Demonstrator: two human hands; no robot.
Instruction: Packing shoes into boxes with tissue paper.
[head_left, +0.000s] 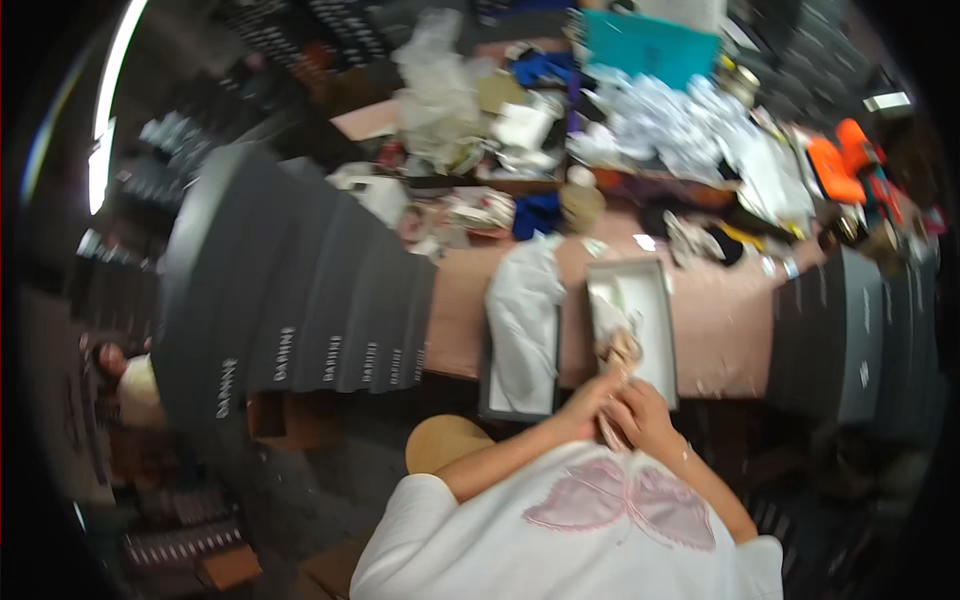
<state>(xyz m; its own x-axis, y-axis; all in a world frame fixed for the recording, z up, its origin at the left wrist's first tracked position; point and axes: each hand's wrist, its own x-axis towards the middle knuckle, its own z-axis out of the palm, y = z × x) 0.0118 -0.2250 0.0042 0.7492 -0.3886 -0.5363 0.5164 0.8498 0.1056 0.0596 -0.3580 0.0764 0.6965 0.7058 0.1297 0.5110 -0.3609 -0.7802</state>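
Observation:
Both hands meet close to my body, just in front of the table's near edge. My left hand (588,402) and my right hand (645,412) are closed around a beige shoe (621,348), its upper part showing beyond the fingers. The rest of it is covered by my hands, and motion blurs its details. Right behind it lies an open shoebox (655,300) with a pale interior and some white paper at its left side. To the left of that, a grey box part (542,398) holds a bundle of white tissue paper (524,310).
Dark grey shoeboxes (300,270) are stacked high at the left, with more boxes (850,330) at the right. Across the pink table (460,310), crumpled paper (660,120), a teal box (650,48) and orange items (835,168) clutter the back. A person (137,385) is at far left. A round stool (445,443) stands near me.

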